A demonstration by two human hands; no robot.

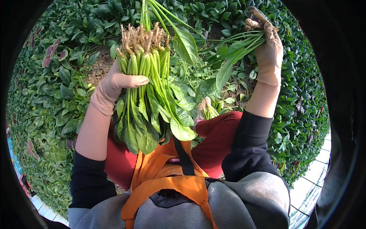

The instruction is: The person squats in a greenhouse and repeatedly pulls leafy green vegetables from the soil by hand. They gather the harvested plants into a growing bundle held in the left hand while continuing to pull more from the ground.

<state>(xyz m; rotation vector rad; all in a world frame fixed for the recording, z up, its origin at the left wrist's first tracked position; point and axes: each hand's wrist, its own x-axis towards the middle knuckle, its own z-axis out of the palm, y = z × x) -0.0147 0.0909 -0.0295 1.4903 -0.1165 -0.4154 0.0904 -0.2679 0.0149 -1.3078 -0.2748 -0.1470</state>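
My left hand [114,84], in a beige glove, grips a thick bunch of spinach [148,95] held roots-up, its leaves hanging down toward my orange apron [167,173]. My right hand [268,49], also gloved, is stretched out over the bed and holds a few spinach plants [232,51] by their stems near the roots, the leaves trailing to the left. Both bunches are off the ground. The pale roots of the big bunch [143,36] point up and away from me.
A dense bed of green leafy plants [49,99] surrounds me on every side, with a patch of bare soil [100,66] ahead. Another small pulled plant [207,108] lies near my red trousers [221,137]. A pale path edge [309,187] shows at lower right.
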